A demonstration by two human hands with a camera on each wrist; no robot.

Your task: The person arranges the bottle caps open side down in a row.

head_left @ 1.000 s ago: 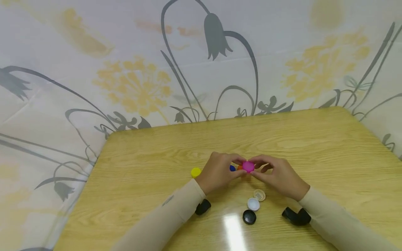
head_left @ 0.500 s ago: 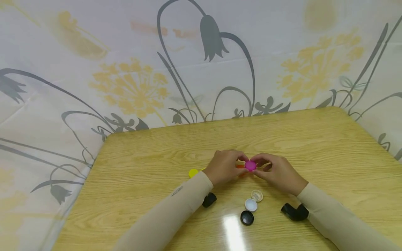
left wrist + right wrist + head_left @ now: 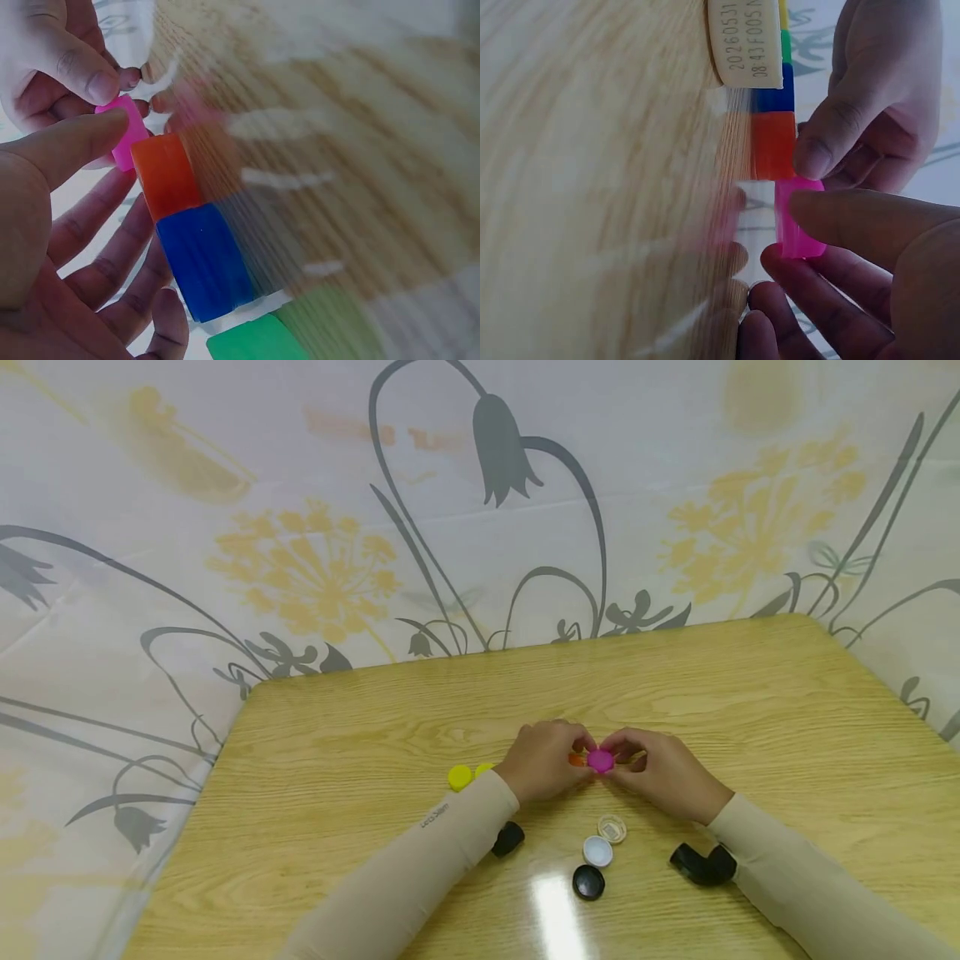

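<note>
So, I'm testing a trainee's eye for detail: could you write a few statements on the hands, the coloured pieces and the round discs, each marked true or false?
1. The left hand and the right hand both pinch the pink piece. True.
2. In the left wrist view, the blue piece sits between the orange piece and the green piece. True.
3. Among the three discs, black is in the middle. False: the white disc is.
4. The right hand holds nothing. False: it shares the pink piece.
5. Green is nearer to pink than orange is. False: orange is nearer.
</note>
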